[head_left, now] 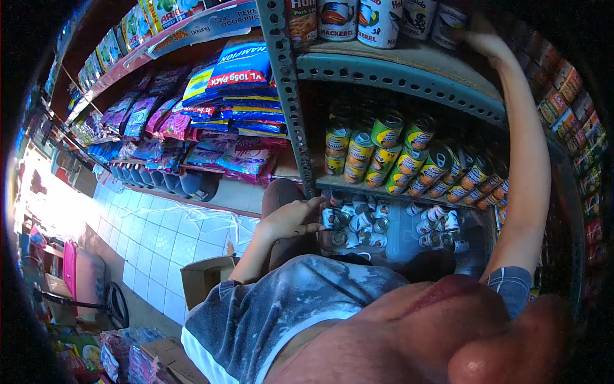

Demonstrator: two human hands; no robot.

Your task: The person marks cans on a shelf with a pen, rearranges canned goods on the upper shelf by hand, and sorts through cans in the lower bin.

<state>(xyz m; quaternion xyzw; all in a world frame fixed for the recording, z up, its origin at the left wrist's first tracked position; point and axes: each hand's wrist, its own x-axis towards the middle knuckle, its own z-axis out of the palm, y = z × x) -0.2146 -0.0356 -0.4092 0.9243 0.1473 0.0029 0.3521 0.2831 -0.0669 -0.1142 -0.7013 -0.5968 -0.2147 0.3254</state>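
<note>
High at the upper right, my right hand [484, 40] grips a food can [449, 25] at the end of a row on the upper shelf [409, 61]. That can leans slightly, and its label is in shadow. Beside it stand mackerel cans [380, 23] with white labels. My left hand [295, 219] rests by my knee [279, 194] with its fingers stretched out and holds nothing. Just right of its fingertips, several small cans [361, 222] lie loose in a clear plastic bin [400, 240].
Stacked yellow-and-green cans [385, 157] fill the lower shelf. A perforated metal post [286, 83] divides it from shelves of detergent packs [233, 77] at left. A cardboard box [201, 281] stands on the tiled floor [150, 256]. Packed goods [563, 96] line the right side.
</note>
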